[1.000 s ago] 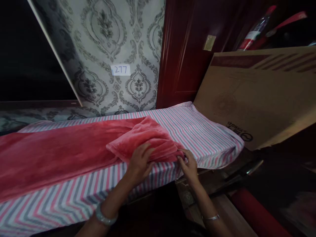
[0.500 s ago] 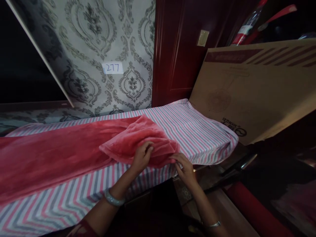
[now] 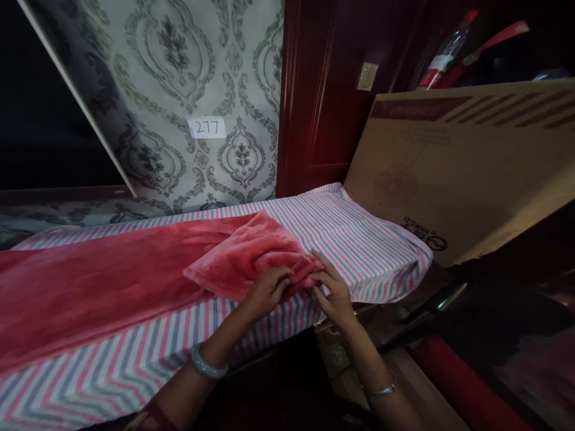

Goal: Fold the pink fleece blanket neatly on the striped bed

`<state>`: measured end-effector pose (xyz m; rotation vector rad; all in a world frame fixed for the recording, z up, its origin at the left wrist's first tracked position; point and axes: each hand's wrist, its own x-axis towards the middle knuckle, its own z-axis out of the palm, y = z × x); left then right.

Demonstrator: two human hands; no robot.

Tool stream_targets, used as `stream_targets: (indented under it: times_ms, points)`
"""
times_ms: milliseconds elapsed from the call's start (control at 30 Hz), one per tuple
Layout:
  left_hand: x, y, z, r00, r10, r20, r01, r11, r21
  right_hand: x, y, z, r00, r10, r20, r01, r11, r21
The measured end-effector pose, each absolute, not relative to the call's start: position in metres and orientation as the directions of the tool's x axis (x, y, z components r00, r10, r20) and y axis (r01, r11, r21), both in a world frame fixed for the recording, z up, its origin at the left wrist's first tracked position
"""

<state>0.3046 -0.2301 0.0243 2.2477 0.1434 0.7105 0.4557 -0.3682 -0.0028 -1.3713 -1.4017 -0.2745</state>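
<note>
A long red plush blanket (image 3: 121, 281) lies across a striped cloth (image 3: 345, 227), its right end folded over into a bunched, pointed flap. My left hand (image 3: 268, 291) is closed on the gathered fabric near the front of that flap, fingertips pinching it. Just to the right, my right hand (image 3: 331, 293) grips the blanket's right tip between thumb and fingers. The two hands are close together, with a short bunched piece of plush between them. Some of the fingertips are hidden in the folds.
A large cardboard box (image 3: 449, 173) leans at the right, with a red-capped bottle (image 3: 442, 57) behind it. At the left is a dark screen (image 3: 54, 120). A paper marked 277 (image 3: 207, 127) is on the patterned wall. A red roll-like object (image 3: 458, 383) lies low at the right.
My left hand has moved right, towards my right hand, and has closed on the fabric. My right hand has shifted slightly, and the blanket's right end is now more bunched.
</note>
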Motion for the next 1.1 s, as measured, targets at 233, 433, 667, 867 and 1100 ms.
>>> stream_targets:
  times_ms: [233, 433, 667, 867, 1100]
  points:
    - [0.288, -0.219, 0.013, 0.841, 0.241, 0.484, 0.063, -0.933, 0.355, 0.464, -0.37, 0.006, 0.328, 0.477, 0.816, 0.818, 0.288, -0.497]
    - [0.216, -0.169, 0.003, 0.659, 0.528, 0.535, 0.499, -0.84, 0.214, 0.473, -0.379, 0.01, 0.519, 0.378, 0.767, 0.724, 0.282, -0.629]
    - [0.172, -0.125, 0.003, 0.288, 0.876, 0.386, 0.577, -0.481, 0.661, 0.472, -0.377, 0.019, 0.709, 0.297, 0.639, 0.561, 0.311, -0.767]
    - [0.185, -0.125, 0.012, 0.321, 0.906, 0.274, 0.446, -0.4, 0.801, 0.468, -0.385, 0.029, 0.719, 0.235, 0.653, 0.597, 0.271, -0.755]
    - [0.187, -0.126, 0.037, 0.255, 0.965, 0.065, -0.171, -0.021, 0.985, 0.477, -0.401, 0.007, 0.774, 0.253, 0.58, 0.537, 0.222, -0.814]
